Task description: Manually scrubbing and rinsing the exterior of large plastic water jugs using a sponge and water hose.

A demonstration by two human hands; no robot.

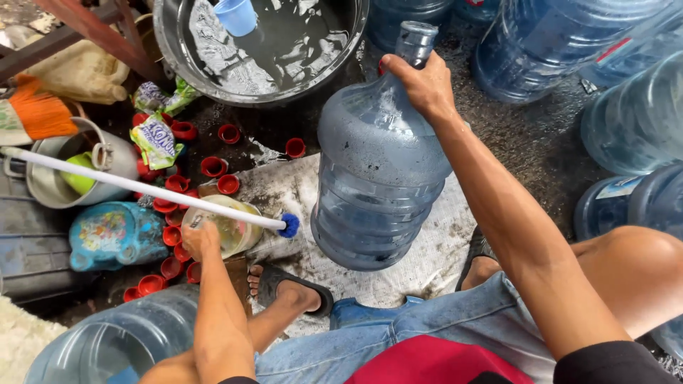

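Blue-tinted plastic, the big water jug [377,163] tilts over the wet cloth [420,256], seemingly empty, light and slick, so your right hand [420,85] clamps its stiff neck while your left hand [201,238], beside it, grips the brush pole [142,188].

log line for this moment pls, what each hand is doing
right hand: grips neck of big blue water jug, tilted over cloth | left hand: on clear jar beside white brush stick
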